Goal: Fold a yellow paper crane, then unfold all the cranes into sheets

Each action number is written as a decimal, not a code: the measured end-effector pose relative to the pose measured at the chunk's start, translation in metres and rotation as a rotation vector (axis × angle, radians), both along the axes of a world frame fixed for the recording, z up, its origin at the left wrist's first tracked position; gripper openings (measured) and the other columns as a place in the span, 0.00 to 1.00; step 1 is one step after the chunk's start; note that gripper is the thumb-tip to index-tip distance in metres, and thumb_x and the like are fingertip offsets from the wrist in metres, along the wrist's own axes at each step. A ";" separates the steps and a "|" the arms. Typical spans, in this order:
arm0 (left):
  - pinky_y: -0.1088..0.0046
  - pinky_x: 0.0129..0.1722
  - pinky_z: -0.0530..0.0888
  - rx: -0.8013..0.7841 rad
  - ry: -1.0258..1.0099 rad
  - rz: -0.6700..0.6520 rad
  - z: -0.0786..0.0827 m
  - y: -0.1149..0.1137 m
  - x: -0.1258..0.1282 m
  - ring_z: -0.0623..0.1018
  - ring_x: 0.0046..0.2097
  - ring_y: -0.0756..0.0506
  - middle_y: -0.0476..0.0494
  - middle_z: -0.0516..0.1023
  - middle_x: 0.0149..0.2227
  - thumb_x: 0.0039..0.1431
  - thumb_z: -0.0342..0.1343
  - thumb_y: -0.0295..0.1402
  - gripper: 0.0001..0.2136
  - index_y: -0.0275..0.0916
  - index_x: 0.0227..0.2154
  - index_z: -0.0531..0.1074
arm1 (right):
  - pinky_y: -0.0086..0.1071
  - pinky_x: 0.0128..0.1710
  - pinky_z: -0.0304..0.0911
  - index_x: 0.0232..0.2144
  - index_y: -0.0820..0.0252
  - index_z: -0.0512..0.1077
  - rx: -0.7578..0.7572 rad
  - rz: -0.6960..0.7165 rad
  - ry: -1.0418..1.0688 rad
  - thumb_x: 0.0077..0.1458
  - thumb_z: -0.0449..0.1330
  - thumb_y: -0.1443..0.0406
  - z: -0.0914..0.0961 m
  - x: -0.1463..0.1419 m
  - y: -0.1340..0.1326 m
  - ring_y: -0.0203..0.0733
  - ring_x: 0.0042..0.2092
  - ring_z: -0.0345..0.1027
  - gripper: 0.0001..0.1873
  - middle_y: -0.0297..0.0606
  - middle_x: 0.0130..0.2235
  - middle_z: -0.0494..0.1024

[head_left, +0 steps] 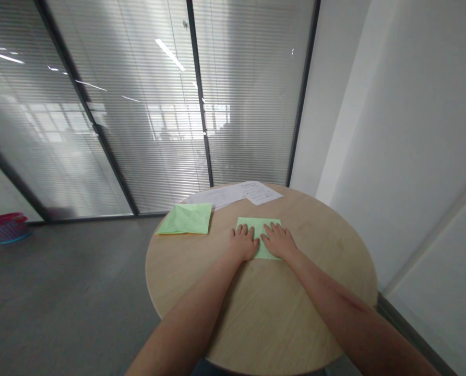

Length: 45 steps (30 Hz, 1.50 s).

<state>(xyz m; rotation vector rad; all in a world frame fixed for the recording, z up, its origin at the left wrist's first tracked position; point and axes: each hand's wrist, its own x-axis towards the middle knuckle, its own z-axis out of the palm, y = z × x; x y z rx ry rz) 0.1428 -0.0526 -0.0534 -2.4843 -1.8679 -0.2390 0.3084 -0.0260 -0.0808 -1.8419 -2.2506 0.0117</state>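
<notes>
A light green sheet of paper (261, 223) lies flat on the round wooden table (256, 313). My left hand (242, 243) rests palm down over its left side, with the fingers spread. On the sheet's right side, my right hand (278, 241) presses down in the same way, fingers apart. The two thumbs come close to each other near the middle of the sheet. Parts of the paper are hidden under both hands.
A stack of green paper (188, 218) with a yellowish lower edge sits at the table's left. Behind it are white sheets (220, 196) and a printed page (262, 192). Red and blue baskets (8, 228) stand on the floor. A white wall (420, 130) borders the right.
</notes>
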 end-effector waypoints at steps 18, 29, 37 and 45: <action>0.41 0.66 0.51 -0.026 -0.021 0.177 -0.003 0.010 -0.020 0.54 0.72 0.29 0.24 0.55 0.71 0.68 0.37 0.50 0.33 0.33 0.68 0.58 | 0.63 0.65 0.40 0.71 0.60 0.53 -0.091 -0.153 0.021 0.67 0.40 0.48 -0.005 0.034 0.036 0.61 0.71 0.44 0.37 0.51 0.72 0.51; 0.53 0.68 0.56 0.063 -0.010 -0.010 0.023 0.001 -0.017 0.59 0.70 0.34 0.28 0.60 0.69 0.65 0.47 0.37 0.26 0.31 0.64 0.63 | 0.72 0.63 0.35 0.69 0.53 0.56 -0.163 -0.032 0.021 0.64 0.47 0.45 0.006 0.030 0.016 0.63 0.73 0.39 0.38 0.48 0.72 0.51; 0.56 0.65 0.62 0.011 0.001 -0.137 0.004 0.007 -0.017 0.66 0.66 0.37 0.30 0.67 0.65 0.67 0.43 0.34 0.21 0.33 0.58 0.68 | 0.52 0.68 0.41 0.69 0.61 0.56 -0.061 0.223 0.040 0.66 0.45 0.56 0.011 0.017 0.010 0.52 0.72 0.44 0.33 0.45 0.72 0.53; 0.45 0.68 0.52 -0.052 -0.009 0.042 -0.002 0.016 -0.026 0.54 0.72 0.33 0.30 0.55 0.71 0.69 0.39 0.48 0.32 0.33 0.68 0.57 | 0.56 0.68 0.37 0.71 0.63 0.51 -0.113 0.108 -0.015 0.68 0.39 0.50 0.003 0.010 0.009 0.54 0.73 0.41 0.36 0.47 0.73 0.49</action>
